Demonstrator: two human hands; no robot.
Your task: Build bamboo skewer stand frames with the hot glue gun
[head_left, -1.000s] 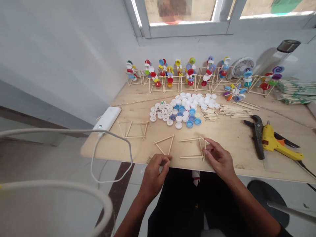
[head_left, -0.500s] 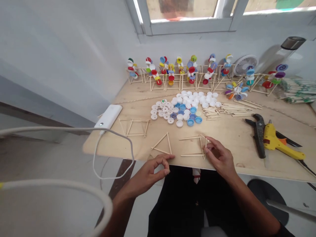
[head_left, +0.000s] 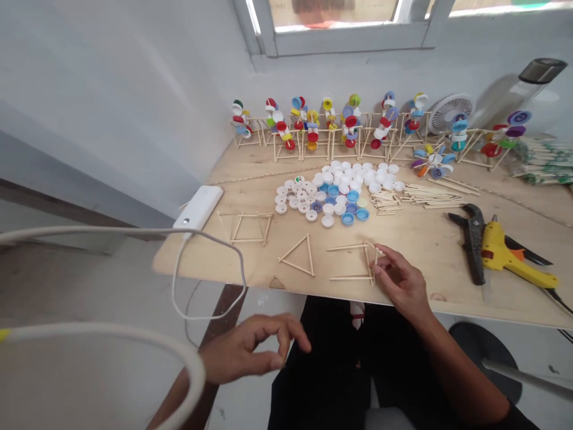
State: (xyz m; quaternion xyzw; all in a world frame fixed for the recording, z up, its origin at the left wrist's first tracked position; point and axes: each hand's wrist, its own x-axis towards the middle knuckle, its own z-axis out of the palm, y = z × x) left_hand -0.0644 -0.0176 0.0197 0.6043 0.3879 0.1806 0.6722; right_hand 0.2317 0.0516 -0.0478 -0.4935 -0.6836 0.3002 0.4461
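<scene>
My right hand (head_left: 400,278) pinches the right end of a small wooden stick frame (head_left: 367,263), which stands near the table's front edge with two sticks pointing left. My left hand (head_left: 259,346) hangs in front of the table edge, over the floor. Its thumb and index finger come together, and whatever is between them, if anything, is too small to make out. A flat triangle of sticks (head_left: 310,254) lies between the hands, touched by neither. Farther left is a box-like stick frame (head_left: 250,240).
White and blue bottle caps (head_left: 340,194) and loose sticks (head_left: 432,196) lie mid-table. Behind them stand several cap wheels on stick stands (head_left: 349,128). At right are a yellow glue gun (head_left: 501,251) and black clamp (head_left: 474,245). A white power strip (head_left: 198,208) and cable occupy the left.
My left hand has moved away from the stick triangle, down and to the left, off the table edge. My right hand stays at the frame. The view has shifted slightly.
</scene>
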